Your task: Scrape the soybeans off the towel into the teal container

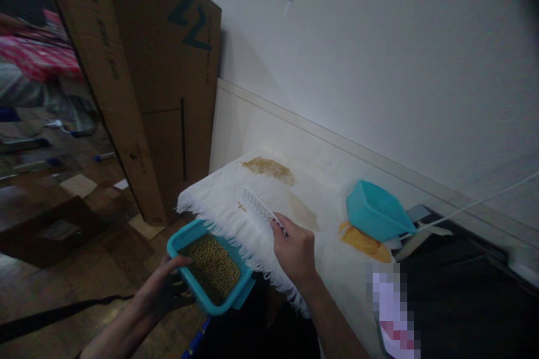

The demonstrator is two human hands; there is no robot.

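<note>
My left hand (168,280) grips the near left rim of a turquoise plastic container (245,291), with its thumb over the edge. Yellowish beans (213,263) fill much of it, and it sits just below the fringed edge of a white cloth (210,196). Closed around one end of a white comb-like strip (259,205) is my right hand (295,247), low over the cloth. A few loose beans (241,207) lie beside the strip. Farther back on the cloth is a spread pile of small tan grains or beans (269,168), with a paler patch of fine material (303,210) closer in.
A tall cardboard box (177,95) stands at the left against the white table (236,118). On the right are another turquoise container (374,210), an orange-yellow cloth-like item (364,242) and a dark object (463,291). A cardboard piece (46,233) lies on the floor.
</note>
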